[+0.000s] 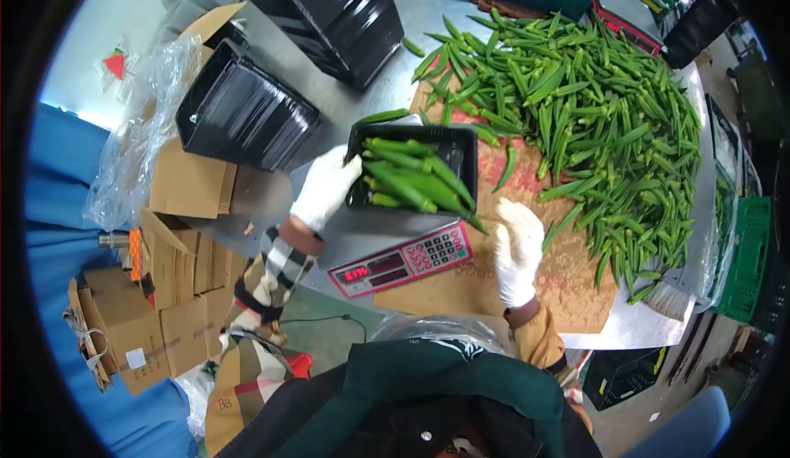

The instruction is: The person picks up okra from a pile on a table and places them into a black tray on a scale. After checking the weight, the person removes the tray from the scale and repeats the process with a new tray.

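Note:
A black plastic tray holding several green okra pods rests on a digital scale, whose red display is lit. One long pod pokes over the tray's lower right corner. My left hand, in a white glove, grips the tray's left rim with the thumb over the edge. To the right of the scale, my right hand is gloved too and hovers over the cardboard, fingers apart and nothing in them. A large heap of okra spreads beyond it.
Stacked black trays stand left of the scale, with another tall stack behind. Brown cardboard lies under the okra. Cardboard boxes sit at lower left. A brush and a green crate are at the right.

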### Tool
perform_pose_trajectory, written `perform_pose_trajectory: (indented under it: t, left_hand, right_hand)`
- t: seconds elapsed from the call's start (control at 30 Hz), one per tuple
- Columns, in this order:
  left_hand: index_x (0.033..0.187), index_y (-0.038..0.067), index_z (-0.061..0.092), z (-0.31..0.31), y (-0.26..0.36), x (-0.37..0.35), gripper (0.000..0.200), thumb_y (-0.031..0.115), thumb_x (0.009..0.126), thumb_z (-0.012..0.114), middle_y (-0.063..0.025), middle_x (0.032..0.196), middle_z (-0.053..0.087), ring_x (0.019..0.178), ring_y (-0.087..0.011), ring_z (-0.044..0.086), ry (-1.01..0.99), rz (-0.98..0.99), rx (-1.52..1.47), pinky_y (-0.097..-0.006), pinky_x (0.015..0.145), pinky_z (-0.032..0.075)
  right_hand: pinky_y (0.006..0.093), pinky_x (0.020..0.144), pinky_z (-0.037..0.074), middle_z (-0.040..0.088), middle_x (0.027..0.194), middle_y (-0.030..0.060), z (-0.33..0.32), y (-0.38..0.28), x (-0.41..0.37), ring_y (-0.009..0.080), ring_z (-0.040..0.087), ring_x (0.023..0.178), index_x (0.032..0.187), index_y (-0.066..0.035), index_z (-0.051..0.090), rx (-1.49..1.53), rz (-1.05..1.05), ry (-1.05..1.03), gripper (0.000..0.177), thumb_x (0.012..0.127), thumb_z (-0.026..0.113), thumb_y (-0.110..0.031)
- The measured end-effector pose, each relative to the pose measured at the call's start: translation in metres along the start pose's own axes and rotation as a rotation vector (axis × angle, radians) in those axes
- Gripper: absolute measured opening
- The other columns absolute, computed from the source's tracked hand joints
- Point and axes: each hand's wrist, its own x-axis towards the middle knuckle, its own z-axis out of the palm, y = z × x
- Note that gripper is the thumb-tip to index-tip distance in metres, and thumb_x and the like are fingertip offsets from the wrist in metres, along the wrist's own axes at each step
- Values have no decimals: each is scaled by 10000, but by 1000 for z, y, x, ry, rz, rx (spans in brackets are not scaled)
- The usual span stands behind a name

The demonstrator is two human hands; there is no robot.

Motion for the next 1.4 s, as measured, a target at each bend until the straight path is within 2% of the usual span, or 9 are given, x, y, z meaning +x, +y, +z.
perform_pose_trajectory:
  t: [0.27,0.4,0.53,0.67,0.87,0.93,1.13,1.3,1.4]
  left_hand:
    - [939,-27,687,76,0,242,355,326,896,676,-203,850,704,791,-324,677,175,144,296,-390,724,526]
    - [1194,-7,608,139,-11,295,281,105,937,599,-229,1060,679,829,-372,726,145,-181,-624,-516,619,647]
    - [1117,24,570,123,40,235,248,182,939,640,-148,908,624,835,-301,654,-51,-292,-437,-474,815,604]
    - [1365,8,580,47,74,155,425,215,1000,646,-196,1412,583,1275,-278,575,430,664,445,-362,1115,411]
    - [1372,-48,579,-162,41,74,481,318,1061,545,-249,1386,602,1254,-361,601,842,697,743,-396,1092,441]
    - [1355,-3,611,-214,-10,57,558,454,1077,454,-212,1306,665,1217,-339,629,686,-12,925,-395,1063,456]
    - [1257,-42,679,-284,-60,88,613,515,1029,562,-55,1136,726,1007,-201,636,382,72,388,-329,951,474]
    - [1180,-50,712,-264,-1,58,459,361,978,690,-80,1096,710,988,-177,617,843,166,-354,-296,942,486]
    - [1179,-40,713,-172,51,12,434,341,973,701,-110,1114,714,1002,-204,636,932,184,132,-313,952,498]
  right_hand:
    - [383,1096,423,656,1277,106,-39,44,-58,281,562,1235,1225,-38,687,-78,259,79,340,905,632,61]
    - [385,1060,458,684,1233,107,-35,50,-89,289,588,1189,1161,-47,694,-44,334,172,339,849,668,85]
    - [422,1035,468,686,1221,98,-40,63,-111,322,592,1166,1147,-67,690,-145,320,120,320,845,685,38]
    - [439,1003,476,710,1135,117,-42,95,-148,343,615,1122,1093,-77,706,-289,405,71,264,832,698,-34]
    - [432,942,511,712,1111,105,-40,107,-169,325,638,1072,1013,-68,712,-339,351,28,222,792,713,-90]
    - [435,923,509,706,1083,99,-35,109,-168,321,632,1049,989,-69,710,-318,405,58,194,796,707,-89]
    - [425,905,487,692,1050,65,-30,116,-167,301,605,1039,982,-82,713,-331,472,30,176,808,699,-91]
    - [419,914,470,680,1119,50,-31,115,-176,288,593,1073,1010,-89,716,-296,425,67,201,809,699,-90]
    - [416,916,460,678,1128,43,-29,114,-179,279,588,1087,1023,-99,717,-302,427,82,215,808,700,-90]
